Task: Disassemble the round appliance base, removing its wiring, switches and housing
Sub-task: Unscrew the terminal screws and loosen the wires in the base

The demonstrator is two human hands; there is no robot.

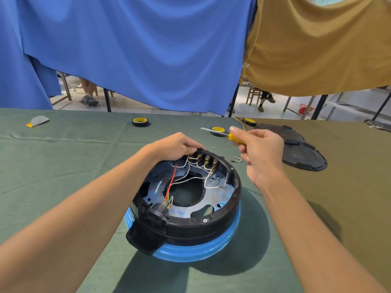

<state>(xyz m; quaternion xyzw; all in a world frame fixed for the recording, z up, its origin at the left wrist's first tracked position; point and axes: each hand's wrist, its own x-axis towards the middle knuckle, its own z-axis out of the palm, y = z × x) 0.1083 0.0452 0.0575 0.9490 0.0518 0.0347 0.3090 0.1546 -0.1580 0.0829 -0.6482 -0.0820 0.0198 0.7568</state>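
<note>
A yellow-handled screwdriver (233, 138) is gripped by the right hand (261, 154); the round black plastic base's (211, 227) rim is held by the left hand (174, 148).

Blue curtain (137, 49) and tan curtain (317, 45) hang behind the green-clothed table (63, 157).

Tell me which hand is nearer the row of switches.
Left. The left hand grips the base rim right at the switches; the right hand is raised off to the side, holding a screwdriver.
</note>
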